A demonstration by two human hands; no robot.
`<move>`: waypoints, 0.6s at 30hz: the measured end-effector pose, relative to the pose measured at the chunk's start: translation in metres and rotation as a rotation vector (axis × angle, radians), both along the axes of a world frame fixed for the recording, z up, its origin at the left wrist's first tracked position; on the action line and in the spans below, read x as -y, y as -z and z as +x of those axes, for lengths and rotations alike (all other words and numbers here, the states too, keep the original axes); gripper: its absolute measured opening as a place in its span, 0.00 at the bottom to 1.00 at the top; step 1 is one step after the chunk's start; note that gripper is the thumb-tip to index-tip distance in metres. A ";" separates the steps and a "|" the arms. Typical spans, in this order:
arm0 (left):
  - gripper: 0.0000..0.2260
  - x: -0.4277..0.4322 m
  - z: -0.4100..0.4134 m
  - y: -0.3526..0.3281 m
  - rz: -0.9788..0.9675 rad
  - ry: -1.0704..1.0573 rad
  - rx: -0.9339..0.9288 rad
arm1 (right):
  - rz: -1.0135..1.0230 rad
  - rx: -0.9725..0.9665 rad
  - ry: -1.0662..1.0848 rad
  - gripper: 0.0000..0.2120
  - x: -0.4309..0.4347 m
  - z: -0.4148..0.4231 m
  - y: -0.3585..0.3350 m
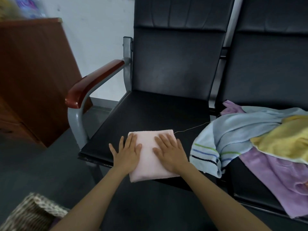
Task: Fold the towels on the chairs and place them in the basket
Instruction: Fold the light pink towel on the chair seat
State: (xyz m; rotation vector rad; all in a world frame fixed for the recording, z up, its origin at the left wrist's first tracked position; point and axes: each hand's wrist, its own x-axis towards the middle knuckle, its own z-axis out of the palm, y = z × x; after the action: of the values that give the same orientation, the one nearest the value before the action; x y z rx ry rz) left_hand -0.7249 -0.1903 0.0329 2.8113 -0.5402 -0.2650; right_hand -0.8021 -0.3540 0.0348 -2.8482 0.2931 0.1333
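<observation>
A folded pink towel (148, 157) lies at the front of the left black chair seat (150, 114), its near edge hanging past the seat's front. My left hand (127, 152) lies flat with spread fingers on the towel's left edge and partly on the seat. My right hand (170, 152) presses flat on the towel's right half. On the right chair (266, 72) sits a loose pile: a light blue striped towel (221, 135), a yellow towel (281, 139) and a purple towel (273, 177). A woven basket (31, 214) stands on the floor at the lower left.
The left chair has a red-brown wooden armrest (93, 82) on a grey metal frame. A brown wooden cabinet (33, 72) stands at the left against the pale wall. A thin loose thread (191, 128) runs from the pink towel toward the pile. Dark floor lies below.
</observation>
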 end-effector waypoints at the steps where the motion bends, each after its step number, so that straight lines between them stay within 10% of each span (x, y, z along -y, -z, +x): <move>1: 0.25 0.003 0.001 -0.001 0.016 0.011 0.000 | -0.009 -0.010 0.046 0.27 0.006 -0.004 0.000; 7: 0.28 0.018 -0.006 -0.012 0.016 -0.104 0.154 | -0.166 0.124 0.431 0.33 0.012 -0.012 -0.003; 18: 0.21 0.014 -0.009 -0.032 -0.046 -0.159 -0.130 | -0.104 0.058 0.466 0.29 0.011 -0.001 -0.010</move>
State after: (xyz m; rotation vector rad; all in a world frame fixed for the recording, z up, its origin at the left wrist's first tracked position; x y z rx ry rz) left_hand -0.7343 -0.2045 0.0645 2.7493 -0.2882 -0.3940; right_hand -0.8033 -0.3647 0.0449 -2.7877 0.9598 -0.0611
